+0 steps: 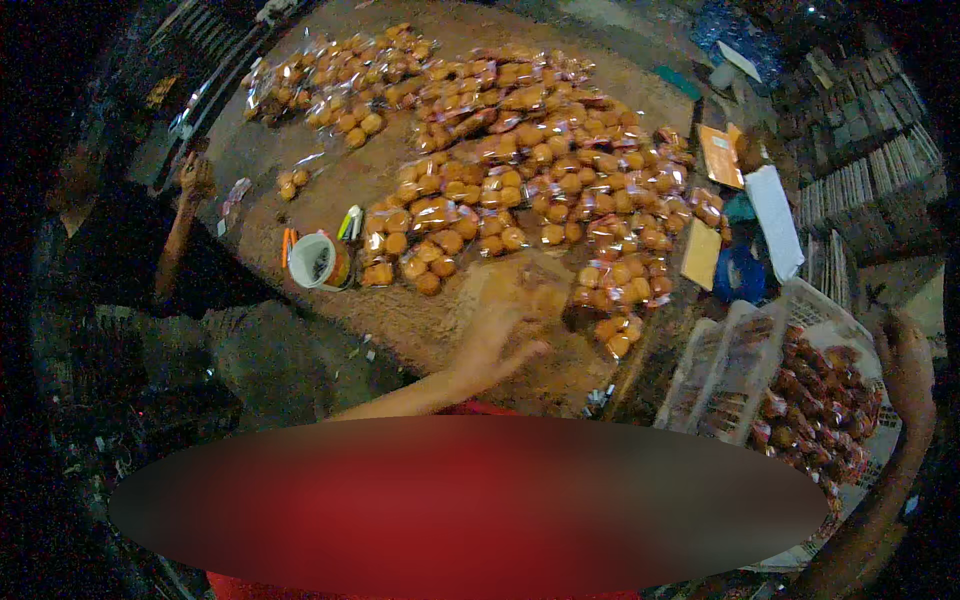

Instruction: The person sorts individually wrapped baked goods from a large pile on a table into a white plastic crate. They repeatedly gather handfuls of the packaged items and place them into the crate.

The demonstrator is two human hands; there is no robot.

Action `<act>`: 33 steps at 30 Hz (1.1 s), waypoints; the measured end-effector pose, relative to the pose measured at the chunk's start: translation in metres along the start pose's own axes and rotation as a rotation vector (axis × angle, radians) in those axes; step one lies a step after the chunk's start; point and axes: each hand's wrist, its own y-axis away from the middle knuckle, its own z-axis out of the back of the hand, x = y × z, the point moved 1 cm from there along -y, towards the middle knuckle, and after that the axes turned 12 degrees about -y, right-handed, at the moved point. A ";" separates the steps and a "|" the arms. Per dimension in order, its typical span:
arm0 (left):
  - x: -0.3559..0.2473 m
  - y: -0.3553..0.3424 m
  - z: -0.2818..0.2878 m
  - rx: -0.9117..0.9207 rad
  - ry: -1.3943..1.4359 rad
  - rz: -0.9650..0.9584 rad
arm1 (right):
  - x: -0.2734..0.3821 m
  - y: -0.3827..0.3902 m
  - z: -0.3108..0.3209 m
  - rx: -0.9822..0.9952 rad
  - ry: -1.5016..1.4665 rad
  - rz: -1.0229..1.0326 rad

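Note:
My left hand (pixel 505 325) reaches over the brown tabletop (pixel 400 320). Its fingers are stretched, the thumb is apart, and the tips blur into the surface; I see nothing held. Just beyond it lie many clear plastic packs of round golden-brown baked pieces (pixel 500 190), spread across the table. One such pack (pixel 618 335) lies to the right of this hand. At the far right, an arm that seems to be mine rises from the lower edge; my right hand (pixel 900 350) is beside a white plastic crate (pixel 825 310). Its fingers are too dark to read.
Dark reddish-brown wrapped pieces (pixel 815 400) fill the crate. A white tub (pixel 315 262), orange sticks (pixel 288 245) and a pale marker-like item (pixel 350 222) stand left. An orange packet (pixel 720 155) and white box (pixel 774 222) line the right edge. A person's hand (pixel 197 178) shows at left.

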 end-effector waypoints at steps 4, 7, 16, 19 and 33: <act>0.133 0.074 0.024 -0.150 -0.270 0.468 | 0.229 -0.080 -0.107 0.722 -0.257 0.381; 0.201 0.083 0.053 -0.205 -0.275 0.611 | 0.375 -0.088 -0.265 0.974 -0.636 0.525; 0.244 0.000 0.048 -0.601 -0.083 1.355 | 0.589 -0.077 -0.566 0.089 -1.001 -1.116; 0.247 -0.008 0.050 -0.537 -0.252 1.156 | 0.553 -0.065 -0.569 0.011 -1.267 -0.890; 0.310 -0.028 0.093 0.066 -0.255 1.078 | 0.424 -0.112 -0.523 0.435 -1.490 -0.302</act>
